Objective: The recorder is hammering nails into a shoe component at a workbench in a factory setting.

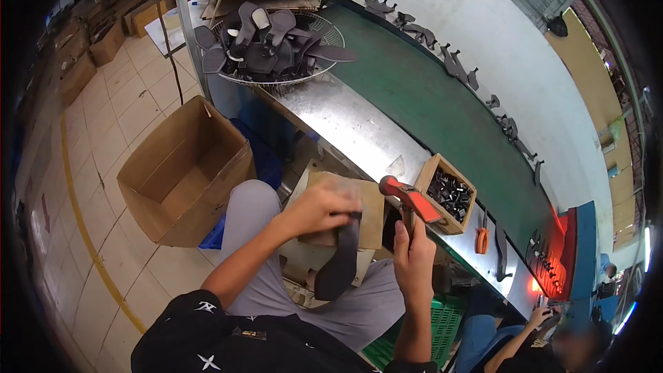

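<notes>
My left hand [319, 207] is closed at the narrow upper end of a dark grey shoe sole [338, 269], its fingertips smeared by motion. The sole hangs over the near edge of a tan block [373, 217] between my knees, its wide end towards me. Whether a smaller piece is also pinched there is hidden. Gripped upright in my right hand [414, 252] is a hammer [412, 200] with an orange-red head, raised to the right of the block and apart from the sole.
A wooden box [423, 181] of small black pieces and orange-handled pliers [481, 240] lie on the metal table [352, 124]. Beyond runs a green conveyor belt [414, 83] with dark shoe parts. A wire basket [255, 83] holds soles; a cardboard box [141, 197] stands left. A co-worker [511, 342] sits right.
</notes>
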Demonstrator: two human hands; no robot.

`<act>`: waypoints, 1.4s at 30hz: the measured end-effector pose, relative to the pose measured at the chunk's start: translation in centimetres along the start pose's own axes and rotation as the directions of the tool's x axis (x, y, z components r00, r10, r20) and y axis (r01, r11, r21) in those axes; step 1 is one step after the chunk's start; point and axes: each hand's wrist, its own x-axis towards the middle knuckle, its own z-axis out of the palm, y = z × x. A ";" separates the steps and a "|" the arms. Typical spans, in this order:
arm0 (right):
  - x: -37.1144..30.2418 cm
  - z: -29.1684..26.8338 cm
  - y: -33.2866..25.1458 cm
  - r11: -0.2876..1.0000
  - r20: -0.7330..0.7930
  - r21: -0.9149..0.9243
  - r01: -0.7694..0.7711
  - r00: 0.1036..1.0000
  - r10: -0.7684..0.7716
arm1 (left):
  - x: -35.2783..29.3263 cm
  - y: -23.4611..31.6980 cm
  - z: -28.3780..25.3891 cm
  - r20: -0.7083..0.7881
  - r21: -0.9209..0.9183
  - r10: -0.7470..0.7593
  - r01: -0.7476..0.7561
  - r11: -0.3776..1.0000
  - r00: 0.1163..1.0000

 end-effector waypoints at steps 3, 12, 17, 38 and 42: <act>0.9 1.2 2.2 0.985 0.011 -0.102 0.137 0.991 -0.136 | -1.1 3.4 -0.7 0.077 -0.457 0.058 -0.016 0.889 0.995; -0.2 2.1 1.3 0.904 0.293 0.293 0.311 0.871 -0.394 | -4.7 11.2 -4.9 0.469 -0.699 -0.225 0.515 0.497 0.854; -5.8 3.9 -0.4 0.425 0.287 0.897 -0.124 0.893 -0.346 | -5.0 12.7 -5.0 0.553 -0.786 -0.151 0.573 0.231 0.819; -7.1 3.5 -1.3 0.194 0.359 0.929 -0.314 0.890 -0.281 | -5.4 14.0 -6.0 0.744 -0.668 0.056 0.737 0.107 0.666; -7.1 4.0 -1.3 0.153 0.347 0.937 -0.313 0.881 -0.321 | -5.7 13.7 -6.1 0.758 -0.652 0.093 0.754 0.079 0.646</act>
